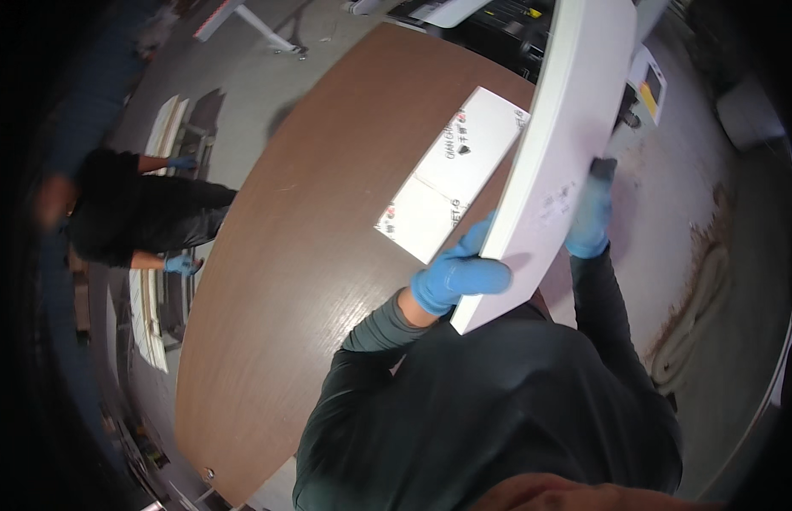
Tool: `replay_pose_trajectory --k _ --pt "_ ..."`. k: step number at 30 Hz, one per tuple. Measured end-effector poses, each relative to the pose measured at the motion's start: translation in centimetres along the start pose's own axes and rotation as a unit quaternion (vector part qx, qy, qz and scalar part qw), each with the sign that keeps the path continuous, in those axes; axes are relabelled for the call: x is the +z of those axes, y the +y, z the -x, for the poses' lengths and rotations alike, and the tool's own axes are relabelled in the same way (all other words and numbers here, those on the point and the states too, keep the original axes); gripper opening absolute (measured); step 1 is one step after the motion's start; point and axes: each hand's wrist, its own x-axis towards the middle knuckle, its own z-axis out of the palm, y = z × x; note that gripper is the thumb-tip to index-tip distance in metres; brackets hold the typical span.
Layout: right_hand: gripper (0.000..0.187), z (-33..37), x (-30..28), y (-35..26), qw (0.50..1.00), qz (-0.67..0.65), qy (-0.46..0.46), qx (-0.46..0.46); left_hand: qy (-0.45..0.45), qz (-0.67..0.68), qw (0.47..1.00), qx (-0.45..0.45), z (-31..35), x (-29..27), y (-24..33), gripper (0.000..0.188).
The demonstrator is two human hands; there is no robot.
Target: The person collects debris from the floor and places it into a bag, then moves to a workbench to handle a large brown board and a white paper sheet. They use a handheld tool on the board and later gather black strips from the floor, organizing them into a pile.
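The largest thing is the brown wood-look surface (285, 255), whose long edge looks curved in this view. Over its right side, a long white panel (553, 162) is in the person's hands. It is tilted, with its near end close to the dark-clothed torso and its other end at the upper edge of the view. I cannot tell if its lower side touches the surface.

At the far left, another person (140, 209) in dark clothes and blue gloves is beyond the surface, near some pale strips (149, 319). A smaller white board (447, 179) with printed marks lies flat on the surface, just left of the panel in the view. At the right, a pale coiled thing (694, 319) lies on the floor (660, 230).

The person's left hand (458, 274), in a blue glove, has its fingers closed around the near end of the panel. The right hand (590, 221), gloved also and slightly blurred, is at the panel's right side; I cannot tell how far its fingers are closed.
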Motion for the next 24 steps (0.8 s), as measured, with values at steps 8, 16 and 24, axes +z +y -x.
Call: replay_pose_trajectory --k 8,16,24 --pt "0.087 -3.6 4.1 0.0 0.998 0.045 0.019 0.041 -0.038 -0.465 0.853 0.233 -1.5 0.4 4.1 0.104" --pt "0.058 -2.4 2.1 -0.2 0.997 0.050 0.011 -0.060 0.198 -0.760 0.590 0.189 0.8 -1.2 5.8 0.099" --pt "0.018 -5.2 -1.0 4.9 0.945 0.240 0.193 0.115 0.235 -0.828 0.497 0.111 0.7 -6.6 3.6 0.098"
